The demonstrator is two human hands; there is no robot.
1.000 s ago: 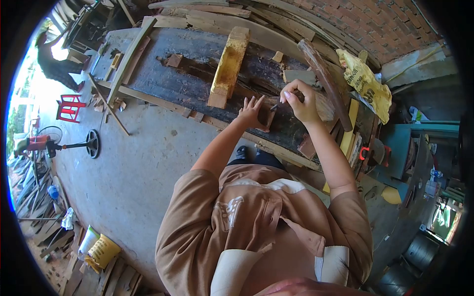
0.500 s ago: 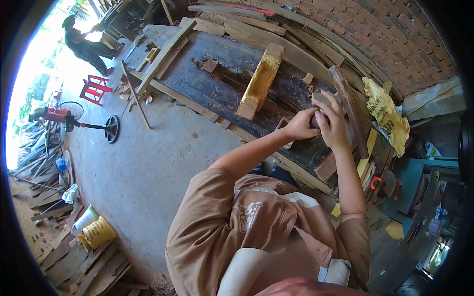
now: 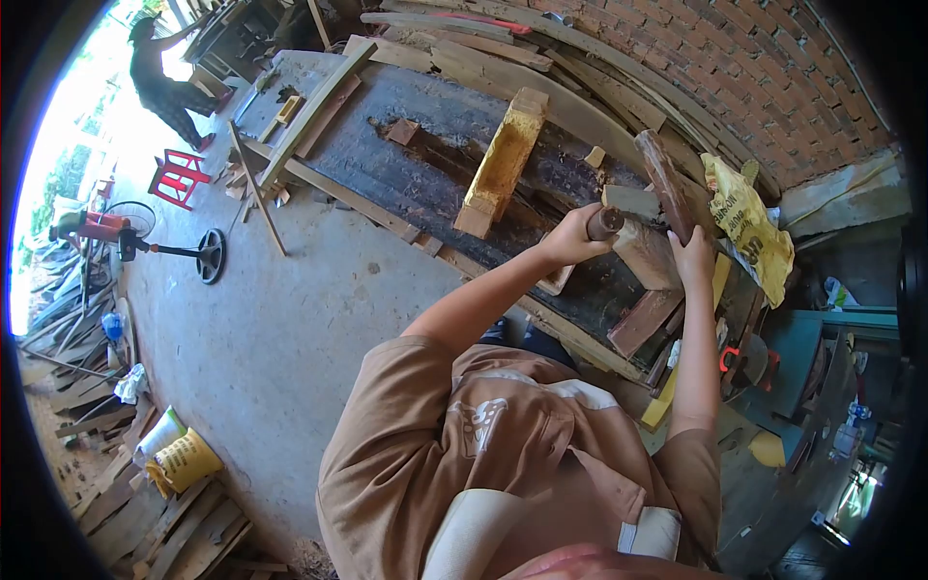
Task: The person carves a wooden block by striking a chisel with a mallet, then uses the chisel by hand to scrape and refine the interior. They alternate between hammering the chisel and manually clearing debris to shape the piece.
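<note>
Handle [image 3: 606, 222] | enclosed by left hand [image 3: 570, 240] fingers | right hand [image 3: 691, 256] beside block [image 3: 643, 253]

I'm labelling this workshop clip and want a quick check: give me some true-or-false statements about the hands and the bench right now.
1. The left hand grips a dark round handle. True.
2. The right hand rests on a red stool. False: it is at the dark curved timber by the bench.
3. A yellowish block lies on the dark workbench. True.
4. The wall behind is white tile. False: it is a brick wall.
</note>
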